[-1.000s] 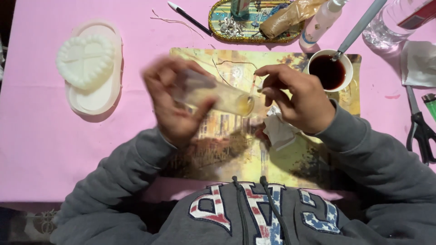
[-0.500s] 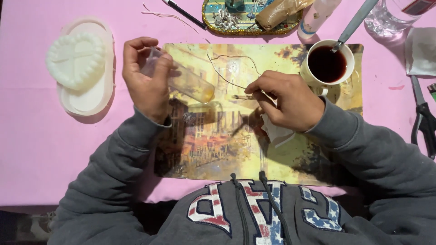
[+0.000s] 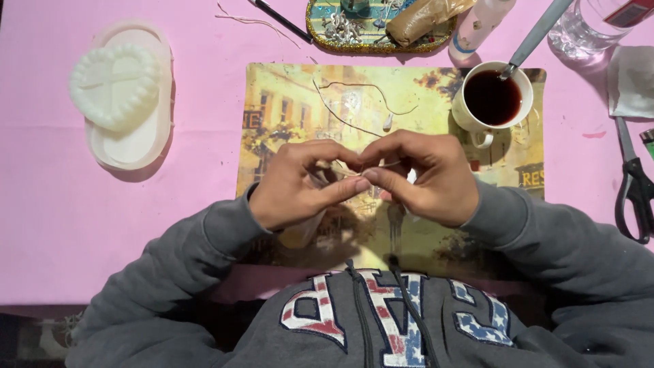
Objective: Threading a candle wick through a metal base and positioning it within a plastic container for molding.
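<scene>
Hands meet over a picture placemat [image 3: 286,102] on the pink bench [image 3: 191,225]: the left hand [image 3: 300,184] and right hand [image 3: 426,177] pinch a thin wire [image 3: 381,165] between their fingertips, each grip clenched on it at mid-mat. A loose strand of wire [image 3: 354,123] lies just beyond. A cup of dark drink [image 3: 492,99] stands far right, scissors [image 3: 633,184] at the right edge, a white heart-shaped mould [image 3: 116,85] far left. The step looks like fine twisting or threading; steady, small finger moves are called for.
</scene>
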